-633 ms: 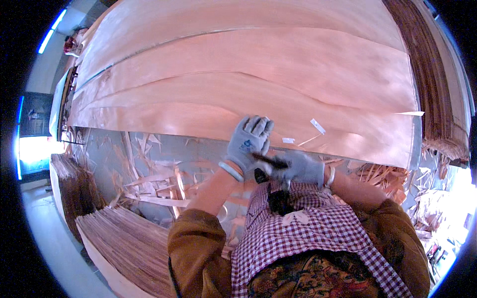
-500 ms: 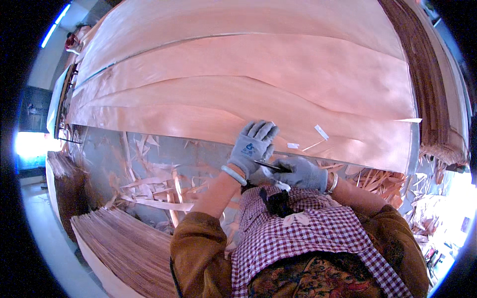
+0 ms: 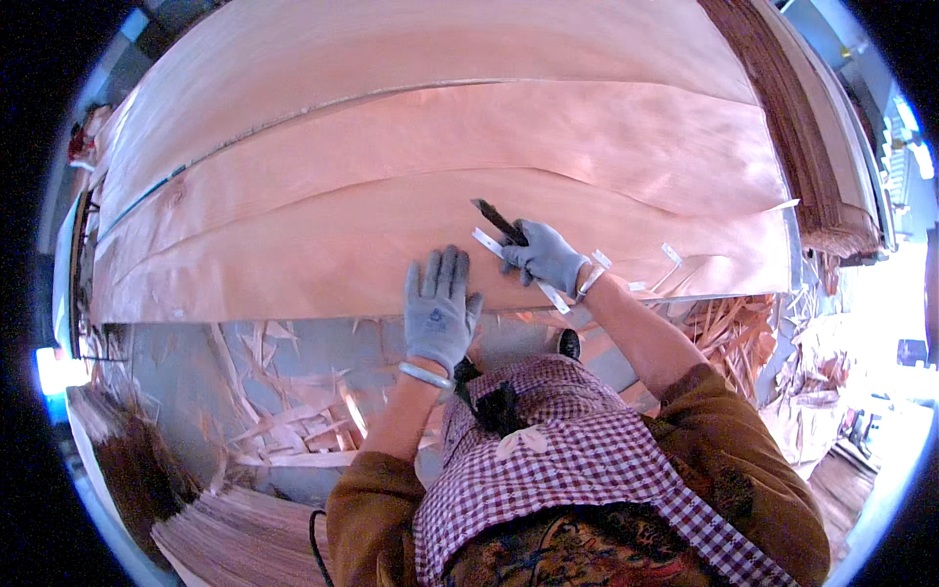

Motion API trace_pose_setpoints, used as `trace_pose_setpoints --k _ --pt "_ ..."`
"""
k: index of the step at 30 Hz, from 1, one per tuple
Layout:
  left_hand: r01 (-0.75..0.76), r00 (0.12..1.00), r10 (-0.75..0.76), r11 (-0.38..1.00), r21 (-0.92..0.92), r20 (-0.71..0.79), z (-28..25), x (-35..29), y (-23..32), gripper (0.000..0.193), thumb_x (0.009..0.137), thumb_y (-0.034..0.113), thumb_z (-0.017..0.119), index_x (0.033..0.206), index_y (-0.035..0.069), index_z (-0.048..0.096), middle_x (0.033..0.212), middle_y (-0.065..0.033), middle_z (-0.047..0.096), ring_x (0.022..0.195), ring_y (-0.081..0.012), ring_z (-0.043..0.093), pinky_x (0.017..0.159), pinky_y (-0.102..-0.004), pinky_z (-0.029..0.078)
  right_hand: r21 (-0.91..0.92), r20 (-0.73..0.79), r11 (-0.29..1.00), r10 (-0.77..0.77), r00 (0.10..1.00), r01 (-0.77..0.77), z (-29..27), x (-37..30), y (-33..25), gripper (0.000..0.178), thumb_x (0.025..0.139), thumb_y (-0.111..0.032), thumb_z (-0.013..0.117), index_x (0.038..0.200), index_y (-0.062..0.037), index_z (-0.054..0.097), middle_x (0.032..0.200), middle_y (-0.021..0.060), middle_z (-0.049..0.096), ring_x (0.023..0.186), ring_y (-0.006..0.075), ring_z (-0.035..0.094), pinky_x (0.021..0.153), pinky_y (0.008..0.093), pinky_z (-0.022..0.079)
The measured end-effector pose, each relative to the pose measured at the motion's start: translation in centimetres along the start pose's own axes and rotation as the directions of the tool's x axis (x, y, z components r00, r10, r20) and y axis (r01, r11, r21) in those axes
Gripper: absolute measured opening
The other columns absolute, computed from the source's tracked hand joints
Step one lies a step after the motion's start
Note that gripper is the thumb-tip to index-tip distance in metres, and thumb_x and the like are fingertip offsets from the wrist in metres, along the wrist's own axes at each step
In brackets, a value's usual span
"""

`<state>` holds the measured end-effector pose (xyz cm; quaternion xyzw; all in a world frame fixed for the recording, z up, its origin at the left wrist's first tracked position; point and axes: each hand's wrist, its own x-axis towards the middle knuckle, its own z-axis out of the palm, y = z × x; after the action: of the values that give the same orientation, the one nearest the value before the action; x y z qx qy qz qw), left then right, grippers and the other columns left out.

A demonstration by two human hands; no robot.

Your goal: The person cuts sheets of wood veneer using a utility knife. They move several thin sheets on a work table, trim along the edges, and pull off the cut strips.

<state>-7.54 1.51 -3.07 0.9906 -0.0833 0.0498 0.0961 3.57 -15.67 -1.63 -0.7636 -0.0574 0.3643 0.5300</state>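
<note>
My left hand [image 3: 438, 311], in a grey glove, lies flat with its fingers stretched over the front edge of a large pinkish wood veneer sheet [image 3: 323, 235]. To its right, my gloved right hand [image 3: 550, 259] is closed around a dark knife [image 3: 503, 223], whose pointed end sticks out to the upper left above the sheet. A narrow white strip [image 3: 487, 243] runs under or beside the right hand's fingers; whether they grip it too I cannot tell. Small white tape pieces [image 3: 671, 255] lie on the sheet to the right of that hand.
Long overlapping edges cross the veneer sheets. A thick dark veneer stack [image 3: 817, 137] stands at the far right, and another stack [image 3: 254, 538] at the lower left. Torn veneer scraps [image 3: 303, 421] litter the floor below the front edge. My checked apron [image 3: 548, 430] is close to that edge.
My right hand has gone from near my waist up over the veneer, carrying the knife. My left hand has shifted left and flattened. A white strip now shows by my right hand.
</note>
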Motion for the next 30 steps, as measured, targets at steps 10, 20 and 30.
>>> trace_pose_setpoints --k 10,20,30 --pt "-0.239 0.971 0.238 0.963 -0.122 -0.026 -0.6 3.1 -2.0 0.048 0.081 0.032 0.055 0.124 0.010 0.051 0.130 -0.0091 0.048 0.120 -0.0236 0.043 0.101 -0.0456 0.028 -0.367 -0.148 0.928 0.003 0.989 -0.058 0.9 -0.7 -1.8 0.025 0.080 -0.022 0.061 0.087 0.0014 0.054 0.074 0.0184 0.063 0.069 0.0284 0.064 0.059 0.0368 0.049" --pt "-0.200 0.979 0.202 0.977 -0.075 0.019 0.2 3.2 -2.1 0.055 0.080 0.039 0.052 0.127 0.012 0.047 0.130 -0.0079 0.047 0.121 -0.0231 0.041 0.102 -0.0454 0.026 -0.286 0.312 0.954 0.005 0.950 0.089 3.8 -5.5 -3.5 0.032 0.082 -0.031 0.060 0.094 -0.0012 0.058 0.080 0.0178 0.061 0.069 0.0289 0.061 0.064 0.0362 0.048" --pt "-0.084 0.991 0.087 0.996 -0.033 0.106 -6.3 -4.4 -18.3 0.052 0.084 0.034 0.048 0.131 0.012 0.044 0.140 -0.0073 0.037 0.131 -0.0283 0.029 0.108 -0.0471 0.015 -0.260 0.194 0.952 -0.111 0.975 0.160 11.0 0.8 -9.6 0.026 0.090 -0.026 0.053 0.099 -0.0016 0.056 0.072 0.0063 0.063 0.060 0.0117 0.059 0.054 0.0273 0.048"
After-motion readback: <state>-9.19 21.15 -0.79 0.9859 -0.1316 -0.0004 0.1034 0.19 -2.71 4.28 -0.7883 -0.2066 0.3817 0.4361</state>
